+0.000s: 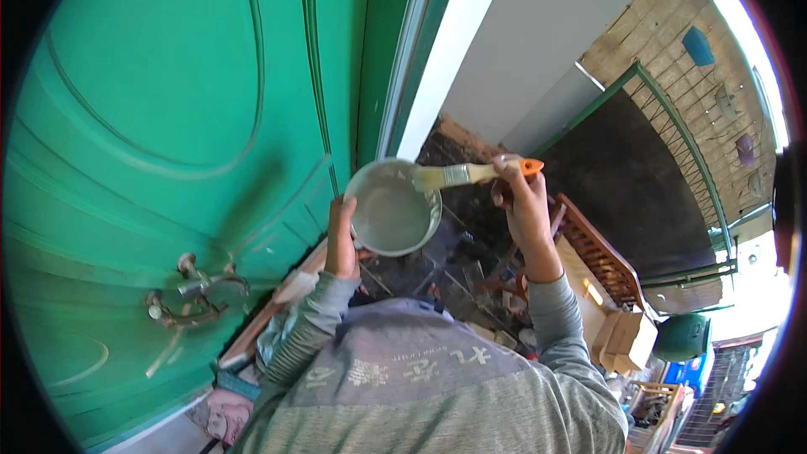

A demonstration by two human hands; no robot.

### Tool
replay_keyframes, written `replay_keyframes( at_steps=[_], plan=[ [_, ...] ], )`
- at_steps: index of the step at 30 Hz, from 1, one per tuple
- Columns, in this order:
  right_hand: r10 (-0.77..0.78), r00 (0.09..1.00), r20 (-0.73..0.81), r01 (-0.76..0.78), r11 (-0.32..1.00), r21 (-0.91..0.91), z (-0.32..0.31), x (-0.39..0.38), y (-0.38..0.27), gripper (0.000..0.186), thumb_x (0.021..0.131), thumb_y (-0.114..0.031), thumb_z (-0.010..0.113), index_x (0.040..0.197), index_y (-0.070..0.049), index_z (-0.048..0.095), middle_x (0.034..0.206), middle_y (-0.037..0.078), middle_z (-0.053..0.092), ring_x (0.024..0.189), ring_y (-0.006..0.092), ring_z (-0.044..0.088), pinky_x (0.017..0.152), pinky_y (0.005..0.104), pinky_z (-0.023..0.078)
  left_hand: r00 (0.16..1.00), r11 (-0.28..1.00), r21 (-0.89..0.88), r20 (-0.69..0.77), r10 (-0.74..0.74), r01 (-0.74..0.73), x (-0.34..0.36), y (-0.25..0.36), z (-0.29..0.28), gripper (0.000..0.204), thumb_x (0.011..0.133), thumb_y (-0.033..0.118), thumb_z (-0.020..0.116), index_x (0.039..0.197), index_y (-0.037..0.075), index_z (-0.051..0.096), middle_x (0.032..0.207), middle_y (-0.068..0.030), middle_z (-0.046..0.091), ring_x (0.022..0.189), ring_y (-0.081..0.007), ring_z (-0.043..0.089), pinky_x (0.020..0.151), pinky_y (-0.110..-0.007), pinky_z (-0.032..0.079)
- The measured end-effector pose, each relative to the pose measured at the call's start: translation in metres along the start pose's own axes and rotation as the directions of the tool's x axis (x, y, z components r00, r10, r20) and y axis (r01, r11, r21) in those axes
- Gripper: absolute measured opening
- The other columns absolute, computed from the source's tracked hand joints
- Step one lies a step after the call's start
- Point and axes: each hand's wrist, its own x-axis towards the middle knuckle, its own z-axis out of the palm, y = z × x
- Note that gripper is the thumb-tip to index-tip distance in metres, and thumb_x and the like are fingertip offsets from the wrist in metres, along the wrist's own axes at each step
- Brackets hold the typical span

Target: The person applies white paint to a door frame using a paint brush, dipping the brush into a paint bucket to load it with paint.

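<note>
My left hand (340, 237) grips the left side of a round, pale bowl-like container (388, 210), its thumb over the rim. Greyish-white matter coats the inside, thicker in streaks along the right wall. In my right hand (528, 202) is a paintbrush (471, 174) with an orange-tipped wooden handle and a metal band. The brush lies level, its pale bristles over the container's upper right rim; whether they touch the rim I cannot tell. Close on the left stands a green door (168, 76) with metal handles (197, 290).
A white door frame edge (454, 50) meets a grey wall (563, 25). To the right are a dark panel with a green metal frame (626, 176), a wooden slatted piece (601, 244), a cardboard box (626, 340) and a green bin (683, 336). Dark tiles (403, 273) lie below.
</note>
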Motion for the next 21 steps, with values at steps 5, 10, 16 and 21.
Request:
replay_keyframes(
  at_steps=[5,10,16,21],
  plan=[
    [-0.157,0.987,0.039,0.152,0.984,0.093,0.006,0.013,0.013,0.007,0.087,-0.006,0.056,0.088,0.000,0.059,0.078,0.003,0.062,0.058,0.0078,0.053,0.051,0.0222,0.046,1.000,0.990,-0.139,0.011,0.004,-0.002,0.022,-0.014,-0.017,0.055,0.091,0.048,0.050,0.130,0.009,0.049,0.124,-0.0094,0.058,0.110,-0.0233,0.059,0.090,-0.040,0.052],
    [-0.305,0.920,0.247,0.378,0.855,-0.355,0.014,0.010,-0.004,0.014,0.080,-0.009,0.068,0.091,0.000,0.066,0.075,0.006,0.067,0.064,0.0109,0.061,0.060,0.0264,0.050,0.991,0.992,-0.052,0.049,0.121,-0.118,0.013,0.011,0.002,0.055,0.088,0.050,0.050,0.126,0.011,0.048,0.119,-0.0097,0.058,0.099,-0.0231,0.064,0.070,-0.038,0.058],
    [-0.199,0.706,0.679,0.700,0.337,-0.630,0.040,0.018,-0.019,0.026,0.078,-0.030,0.069,0.095,-0.011,0.070,0.079,0.012,0.068,0.071,0.0309,0.066,0.065,0.0375,0.054,0.977,0.976,0.047,0.045,0.209,-0.211,0.029,0.004,0.002,0.045,0.088,0.047,0.052,0.119,0.014,0.047,0.111,-0.0082,0.058,0.093,-0.0224,0.065,0.066,-0.039,0.060],
    [-0.183,0.685,0.706,0.706,0.405,-0.581,0.033,0.013,-0.016,0.026,0.080,-0.034,0.067,0.095,-0.013,0.070,0.077,0.013,0.067,0.068,0.0330,0.064,0.064,0.0367,0.053,0.984,0.975,-0.217,0.159,0.086,-0.050,-0.012,0.007,0.026,0.050,0.090,0.043,0.051,0.124,0.007,0.045,0.119,-0.0123,0.057,0.103,-0.0257,0.061,0.077,-0.042,0.057]
  ],
)
